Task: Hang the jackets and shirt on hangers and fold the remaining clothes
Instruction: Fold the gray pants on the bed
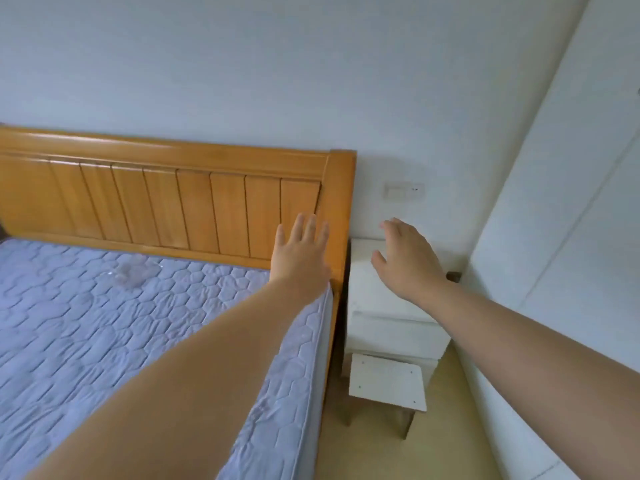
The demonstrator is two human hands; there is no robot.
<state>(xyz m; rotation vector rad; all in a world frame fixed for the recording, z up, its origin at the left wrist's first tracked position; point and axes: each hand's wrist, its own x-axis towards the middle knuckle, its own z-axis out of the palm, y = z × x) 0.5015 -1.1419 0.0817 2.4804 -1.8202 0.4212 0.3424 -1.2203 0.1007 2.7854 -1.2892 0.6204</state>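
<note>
Two hands out in front of me, both bare, both holding nothing. L hand (301,251) is wide: fingers straight and a bit spread, back of hand to cam, fingertips pointing up at the headboard (173,202). It sits over the top R corner of the mattress (104,323), in front of the headboard's end post. Can't tell if it touches wood or hovers. L forearm's long axis runs from bottom-left up to that corner, across the mattress edge.

R hand (405,258) is loose, fingers relaxed w/ a slight curl, thumb out to the left, fingertips pointing up-left toward the wall (242,81). It's above the top of the white nightstand (374,292); contact can't be told. R forearm comes in from the right edge, long axis bottom-right to centre. The hands are near each other but apart, w/ the bed frame's post between them.

Clothes and hangers: none in this view, so where they are, their long axis and which way they point can't be told.

Rest: the mattress is grey-blue, quilted, w/ a shiny crinkled patch (131,271) near the headboard, can't tell what. A small white stool (384,382) stands just in front of the nightstand on the tan floor (450,427). A wall socket plate (403,191) is above the nightstand. White panels (554,202) run down the right side.
</note>
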